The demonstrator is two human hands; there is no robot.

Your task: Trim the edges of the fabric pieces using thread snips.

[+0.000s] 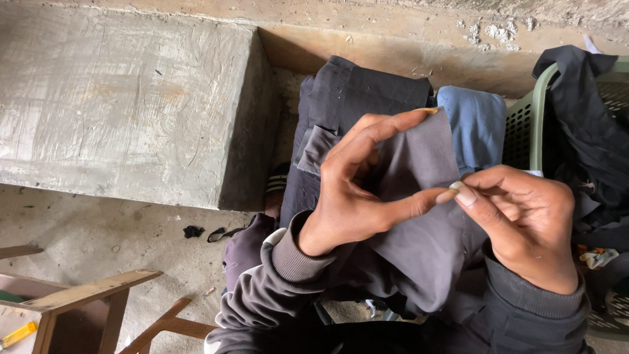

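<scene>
My left hand (357,190) holds up a flap of dark grey cloth (419,164), with the index finger along its top edge and the thumb pressing its lower side. My right hand (524,223) pinches the same cloth at its right edge, thumb tip meeting the left thumb. The cloth drapes down over my lap. I cannot tell whether anything small sits between the right fingers. Both wrists wear grey ribbed sleeves.
Dark folded garments (357,88) and a blue cloth (478,121) lie ahead. A green plastic basket (532,124) with black clothes stands at right. A concrete block (124,98) fills the left. Wooden furniture (85,298) sits at lower left, scraps (193,231) on the floor.
</scene>
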